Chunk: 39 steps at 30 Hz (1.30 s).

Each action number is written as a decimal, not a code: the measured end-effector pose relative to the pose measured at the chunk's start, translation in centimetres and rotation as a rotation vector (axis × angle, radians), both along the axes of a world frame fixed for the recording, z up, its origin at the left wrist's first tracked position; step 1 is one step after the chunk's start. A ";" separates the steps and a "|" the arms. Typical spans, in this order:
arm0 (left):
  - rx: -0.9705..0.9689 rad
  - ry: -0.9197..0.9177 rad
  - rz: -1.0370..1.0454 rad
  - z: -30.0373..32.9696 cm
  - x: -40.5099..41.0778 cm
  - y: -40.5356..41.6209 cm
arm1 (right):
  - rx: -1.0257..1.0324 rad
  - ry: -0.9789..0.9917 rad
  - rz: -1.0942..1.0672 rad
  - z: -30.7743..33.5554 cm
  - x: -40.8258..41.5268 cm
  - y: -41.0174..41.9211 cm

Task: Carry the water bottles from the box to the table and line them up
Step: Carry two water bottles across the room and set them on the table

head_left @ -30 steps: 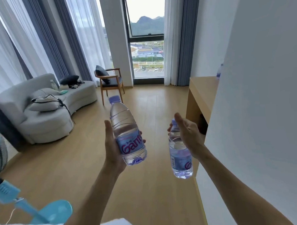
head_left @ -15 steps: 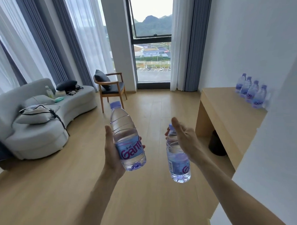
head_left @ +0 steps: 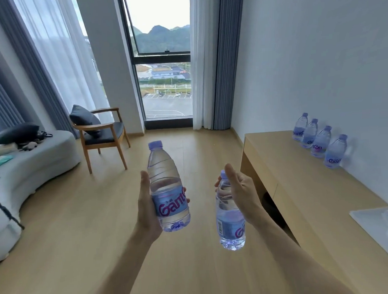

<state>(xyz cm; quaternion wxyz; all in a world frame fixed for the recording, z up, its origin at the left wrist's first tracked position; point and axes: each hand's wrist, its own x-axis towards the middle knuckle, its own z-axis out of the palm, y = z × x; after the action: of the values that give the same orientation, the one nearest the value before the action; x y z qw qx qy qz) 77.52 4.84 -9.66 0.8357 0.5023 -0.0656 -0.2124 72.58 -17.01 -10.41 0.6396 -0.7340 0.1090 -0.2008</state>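
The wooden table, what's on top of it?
Four water bottles stand in a row by the wall on the wooden table. Something white lies at its near end; the frame cuts it off.

Four bottles (head_left: 318, 140) stand in a row on the counter (head_left: 300, 187) at right, against the wall (head_left: 317, 54); chair (head_left: 100, 132) far left.

A light wooden table (head_left: 284, 179) stands along the right wall; four water bottles (head_left: 317, 140) stand upright in a row at its back edge, a white tray (head_left: 371, 223) nearer
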 end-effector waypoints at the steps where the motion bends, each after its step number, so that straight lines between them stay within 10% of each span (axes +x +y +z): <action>1: 0.006 0.001 -0.027 0.1 2.2 -1.3 | 0.001 -0.007 -0.042 0.0 1.5 -1.1; 22: -0.079 0.044 -0.509 -0.6 32.0 -43.3 | 0.077 -0.046 -0.379 -1.0 23.9 -38.5; 39: -0.013 0.071 -1.115 -4.6 34.5 -76.5 | 0.158 0.004 -0.991 -5.4 19.7 -62.4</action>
<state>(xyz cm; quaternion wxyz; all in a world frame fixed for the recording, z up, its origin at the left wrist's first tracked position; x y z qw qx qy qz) 112.03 -71.71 -14.24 0.6017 0.3788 -0.2946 -0.6384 92.27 -79.44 -15.80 0.5209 -0.5437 0.4606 -0.4700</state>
